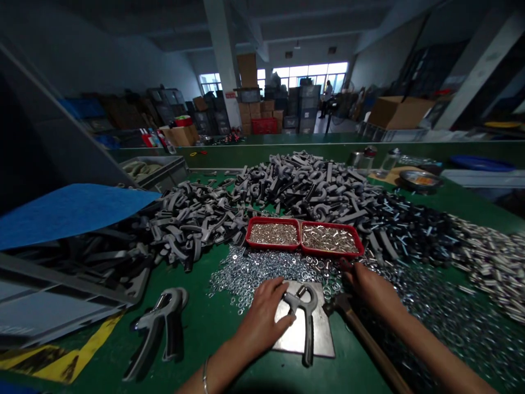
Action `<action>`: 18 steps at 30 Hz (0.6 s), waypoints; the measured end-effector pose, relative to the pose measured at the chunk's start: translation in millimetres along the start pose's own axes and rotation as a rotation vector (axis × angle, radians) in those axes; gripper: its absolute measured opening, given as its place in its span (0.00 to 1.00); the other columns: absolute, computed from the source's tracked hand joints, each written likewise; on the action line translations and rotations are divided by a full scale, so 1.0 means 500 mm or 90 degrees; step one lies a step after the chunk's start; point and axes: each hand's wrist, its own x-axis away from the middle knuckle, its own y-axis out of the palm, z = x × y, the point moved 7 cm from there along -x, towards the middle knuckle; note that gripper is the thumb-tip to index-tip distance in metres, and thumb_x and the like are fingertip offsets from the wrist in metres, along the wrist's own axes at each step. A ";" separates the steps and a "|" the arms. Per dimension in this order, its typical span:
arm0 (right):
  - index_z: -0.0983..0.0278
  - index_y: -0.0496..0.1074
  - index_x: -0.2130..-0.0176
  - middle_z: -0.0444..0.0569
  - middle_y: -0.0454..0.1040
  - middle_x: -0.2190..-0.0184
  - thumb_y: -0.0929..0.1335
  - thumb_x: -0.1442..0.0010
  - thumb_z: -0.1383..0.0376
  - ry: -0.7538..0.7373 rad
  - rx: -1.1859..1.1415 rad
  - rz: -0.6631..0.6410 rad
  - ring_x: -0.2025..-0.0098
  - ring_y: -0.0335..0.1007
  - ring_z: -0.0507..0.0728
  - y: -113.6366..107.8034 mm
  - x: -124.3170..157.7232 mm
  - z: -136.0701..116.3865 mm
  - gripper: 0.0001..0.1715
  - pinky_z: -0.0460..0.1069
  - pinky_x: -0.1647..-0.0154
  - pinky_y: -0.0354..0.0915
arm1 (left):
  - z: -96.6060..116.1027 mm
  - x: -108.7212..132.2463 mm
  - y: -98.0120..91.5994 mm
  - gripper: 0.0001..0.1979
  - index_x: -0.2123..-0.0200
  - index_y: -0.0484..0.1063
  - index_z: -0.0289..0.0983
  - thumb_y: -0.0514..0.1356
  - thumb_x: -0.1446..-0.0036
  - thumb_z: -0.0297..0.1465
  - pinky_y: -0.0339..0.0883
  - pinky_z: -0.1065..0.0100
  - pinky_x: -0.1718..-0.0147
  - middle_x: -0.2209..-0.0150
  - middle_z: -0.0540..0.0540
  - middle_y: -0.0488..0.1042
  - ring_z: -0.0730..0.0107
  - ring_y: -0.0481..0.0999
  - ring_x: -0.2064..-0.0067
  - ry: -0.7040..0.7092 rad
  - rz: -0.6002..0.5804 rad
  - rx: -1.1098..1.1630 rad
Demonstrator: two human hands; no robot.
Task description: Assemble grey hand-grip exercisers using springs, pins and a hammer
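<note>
My left hand (262, 314) lies on a small metal plate (320, 336) with its fingers closed on the top of a grey hand-grip part (307, 320) that rests on the plate. My right hand (365, 284) reaches into the pile of small metal rings (254, 271) just beyond the plate, fingers curled; what they pinch is hidden. A wooden-handled hammer (361, 331) lies under my right forearm, its head beside the plate.
Two red trays (303, 227) of small metal pieces stand behind the rings. A big heap of grey handles (287, 186) fills the green table. Assembled grips (158, 328) lie at left near a grey crate (45, 306). Springs (492, 262) at right.
</note>
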 end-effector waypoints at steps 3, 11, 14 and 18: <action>0.63 0.66 0.57 0.59 0.79 0.62 0.60 0.33 0.57 -0.008 -0.069 0.037 0.64 0.78 0.66 -0.051 0.020 -0.003 0.14 0.54 0.68 0.66 | 0.018 -0.014 0.022 0.25 0.43 0.65 0.43 0.63 0.44 0.31 0.58 0.49 0.40 0.43 0.42 0.67 0.53 0.63 0.40 0.021 -0.052 -0.012; 0.59 0.64 0.58 0.49 0.80 0.68 0.65 0.35 0.49 0.077 -0.799 -0.054 0.72 0.78 0.58 -0.006 0.074 -0.187 0.17 0.52 0.69 0.74 | 0.001 -0.007 0.051 0.17 0.51 0.67 0.39 0.62 0.45 0.31 0.61 0.51 0.46 0.54 0.43 0.69 0.53 0.65 0.50 -0.062 -0.031 -0.023; 0.59 0.64 0.60 0.48 0.80 0.71 0.65 0.35 0.48 0.072 -0.772 -0.043 0.74 0.78 0.58 0.036 0.067 -0.220 0.18 0.51 0.72 0.73 | -0.004 -0.005 0.054 0.16 0.54 0.67 0.39 0.63 0.47 0.30 0.61 0.52 0.47 0.56 0.43 0.69 0.54 0.66 0.51 -0.053 0.021 -0.019; 0.58 0.62 0.61 0.47 0.80 0.72 0.64 0.35 0.46 0.076 -0.764 -0.072 0.76 0.77 0.58 0.064 0.057 -0.229 0.19 0.52 0.74 0.72 | -0.003 -0.004 0.052 0.14 0.56 0.68 0.39 0.62 0.48 0.30 0.61 0.53 0.48 0.59 0.44 0.69 0.54 0.67 0.53 -0.040 0.082 -0.034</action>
